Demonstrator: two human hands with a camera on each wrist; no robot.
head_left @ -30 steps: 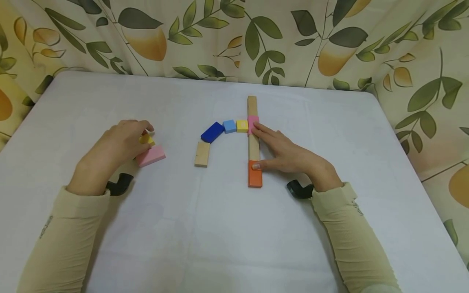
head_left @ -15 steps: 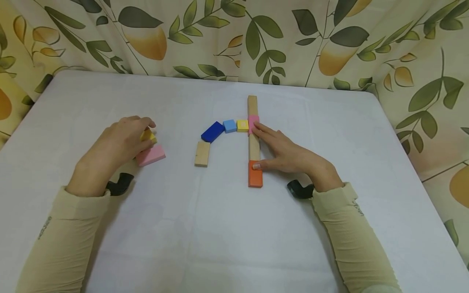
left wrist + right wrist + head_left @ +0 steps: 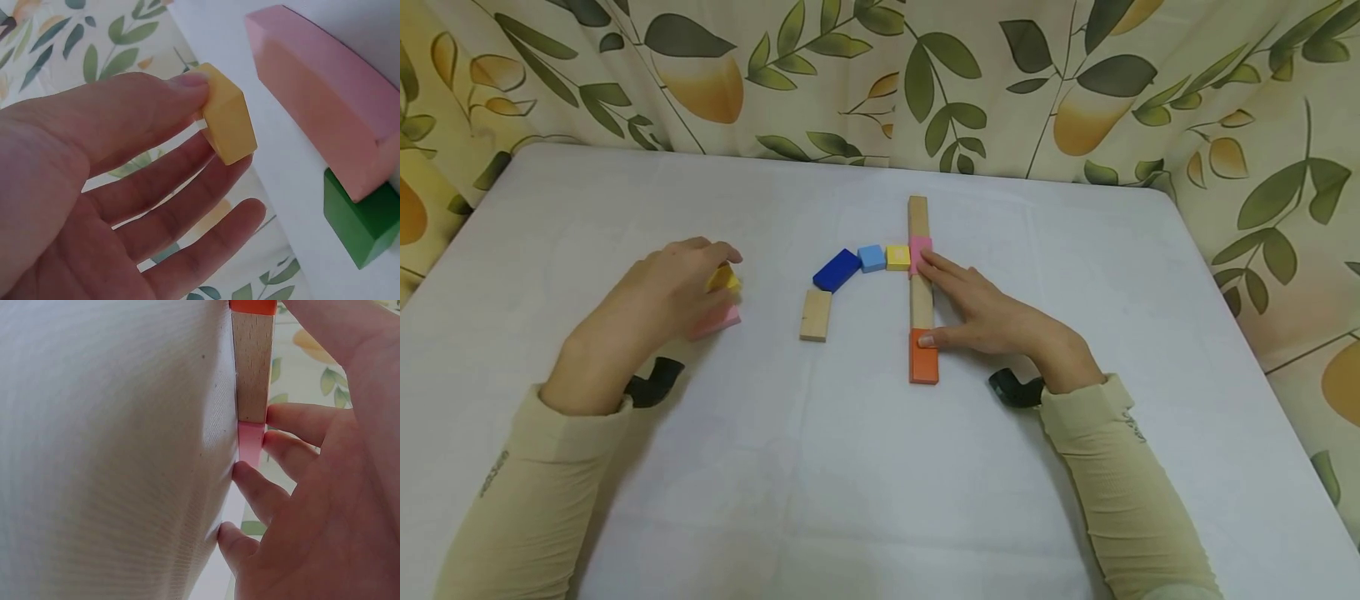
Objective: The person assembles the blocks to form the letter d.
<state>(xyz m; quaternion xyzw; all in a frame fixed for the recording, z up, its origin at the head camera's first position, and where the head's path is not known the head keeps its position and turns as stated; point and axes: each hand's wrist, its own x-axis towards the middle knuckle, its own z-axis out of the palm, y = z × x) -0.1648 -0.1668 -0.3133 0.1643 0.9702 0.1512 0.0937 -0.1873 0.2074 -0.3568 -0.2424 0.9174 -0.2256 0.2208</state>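
Thumb and fingertips of my left hand (image 3: 658, 292) pinch a small yellow block (image 3: 228, 115) at the left of the table. Close by lies a pink block (image 3: 331, 81), partly behind the hand in the head view (image 3: 722, 323). A green block (image 3: 362, 219), hidden from the head view, touches or sits under the pink one; I cannot tell which. My right hand (image 3: 992, 317) rests extended along a column of blocks. Its fingertips touch the pink block (image 3: 921, 250) and its thumb lies on the orange block (image 3: 924, 362), with a wooden block (image 3: 921, 302) between them.
Another wooden block (image 3: 918, 217) tops the column. From its pink block, a yellow block (image 3: 897, 257), a light blue block (image 3: 872, 258), a dark blue block (image 3: 837, 270) and a wooden block (image 3: 816, 316) curve left and down. A leaf-print curtain (image 3: 820, 75) hangs behind the white table (image 3: 850, 467).
My left hand has moved a little to the right with the yellow block, now covering more of the pink block beside it. The right hand and the arranged blocks stay put.
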